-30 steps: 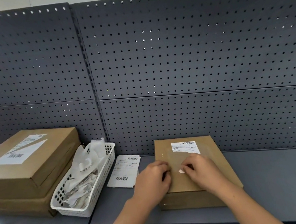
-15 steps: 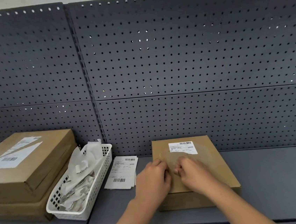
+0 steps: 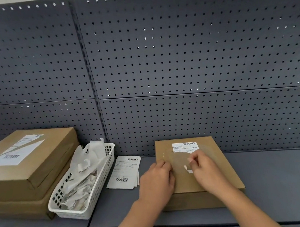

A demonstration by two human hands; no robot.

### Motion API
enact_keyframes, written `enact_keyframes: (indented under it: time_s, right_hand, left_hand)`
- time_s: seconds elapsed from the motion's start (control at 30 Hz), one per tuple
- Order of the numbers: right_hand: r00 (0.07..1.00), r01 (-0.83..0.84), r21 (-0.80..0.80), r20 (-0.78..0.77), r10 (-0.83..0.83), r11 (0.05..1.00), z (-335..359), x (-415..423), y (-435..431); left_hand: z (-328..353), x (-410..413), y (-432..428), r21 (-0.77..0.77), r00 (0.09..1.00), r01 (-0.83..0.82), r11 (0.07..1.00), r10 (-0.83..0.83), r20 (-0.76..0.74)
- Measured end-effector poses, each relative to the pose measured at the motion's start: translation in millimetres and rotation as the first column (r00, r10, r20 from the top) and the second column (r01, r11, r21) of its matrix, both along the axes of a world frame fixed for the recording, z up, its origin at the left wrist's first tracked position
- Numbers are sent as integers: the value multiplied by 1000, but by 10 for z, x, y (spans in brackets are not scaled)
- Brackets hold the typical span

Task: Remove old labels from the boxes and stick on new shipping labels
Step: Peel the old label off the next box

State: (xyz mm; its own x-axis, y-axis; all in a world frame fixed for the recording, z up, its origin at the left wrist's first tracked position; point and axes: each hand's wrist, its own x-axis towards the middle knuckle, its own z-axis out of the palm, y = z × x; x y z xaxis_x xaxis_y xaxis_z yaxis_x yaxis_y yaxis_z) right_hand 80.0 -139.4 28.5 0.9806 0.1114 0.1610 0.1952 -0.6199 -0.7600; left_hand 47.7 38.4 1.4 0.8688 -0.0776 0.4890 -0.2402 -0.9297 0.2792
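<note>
No print is legible; only barcodes show on the middle box's label (image 3: 185, 146), the left box's label (image 3: 15, 152) and the loose labels (image 3: 124, 171).

Brown box (image 3: 204, 181), white barcoded label (image 3: 185, 146)
</note>
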Motion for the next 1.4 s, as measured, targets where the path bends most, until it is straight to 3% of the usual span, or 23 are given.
enact_keyframes:
  time_s: [0.07, 0.27, 0.33, 0.43, 0.53, 0.7, 0.83, 0.9, 1.0, 1.07, 1.17, 1.27, 1.4]
  right_hand:
    - [998, 30, 28, 52, -31, 999, 22, -55, -1]
    - [994, -24, -279, 94, 52, 960, -45, -70, 7]
    - [988, -21, -287, 144, 64, 958, -120, -35, -12]
    - [990, 33, -120, 141, -16, 992, -123, 1, -104]
    - [992, 122, 80, 32, -125, 989, -48, 28, -273]
    - [969, 216, 430, 16, -247, 877, 170, 19, -580]
    - [979, 132, 556, 55, -195, 821, 318, -94, -579]
    - [993, 70, 636, 30, -115, 769, 376, -166, -493]
    - [1000, -12, 720, -1, 18, 694, 432, -246, -348]
    - [996, -58, 751, -5, 93, 658, 446, -283, -248]
    - [990, -95, 781, 8, 142, 617, 478, -310, -80]
    - [991, -108, 785, 38, 127, 610, 502, -302, 71]
    - [970, -243, 658, 179, 165, 712, 428, -287, 255]
  left_hand:
    - [19, 10, -10, 21, 1000, -4, 1000, 4, -4]
    - [61, 58, -114, 189, 1000, -9, 982, 14, -28]
    - [44, 74, -146, 242, 999, -38, 970, 40, -5]
    - [8, 71, -190, 262, 997, -76, 962, 80, -4]
    - [11, 62, -191, 275, 996, -74, 959, 87, -36]
    - [75, 83, -187, 297, 996, -67, 953, 82, -36]
    - [171, 44, -226, 273, 982, -74, 959, 118, -147]
    - [265, 35, -219, 192, 966, -75, 979, 119, -230]
    - [389, 23, -159, -189, 948, -57, 980, -6, -318]
    - [466, -35, -148, -491, 955, 0, 871, -146, -260]
    - [581, -154, -172, -862, 894, 48, 505, -407, -189]
    - [580, -226, -130, -955, 876, 19, 296, -465, -126]
    - [598, -309, 3, -978, 932, -13, 207, -351, -87]
